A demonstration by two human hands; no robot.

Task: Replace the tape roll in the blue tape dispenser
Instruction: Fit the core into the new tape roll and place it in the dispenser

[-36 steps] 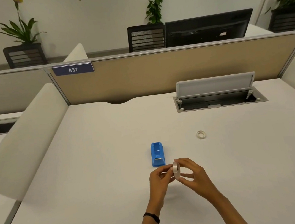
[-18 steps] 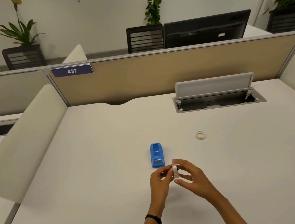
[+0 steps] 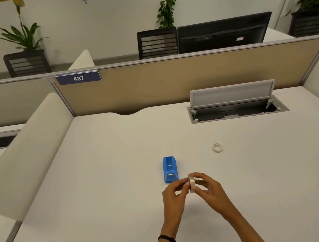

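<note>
Both hands are holding a tape roll (image 3: pixel 191 183) on edge above the desk (image 3: pixel 102 188), left hand (image 3: pixel 174 196) and right hand (image 3: pixel 211 192) pinching it with curled fingers. The blue dispenser (image 3: pixel 170 169) is sitting just beyond, a bare ring (image 3: pixel 217 147) lying farther right.

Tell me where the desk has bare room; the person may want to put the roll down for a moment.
Bare desk lies left of the blue tape dispenser, and right of the hands between the small ring and the near edge. It is crowded where both hands hold the tape roll beside the dispenser.
</note>
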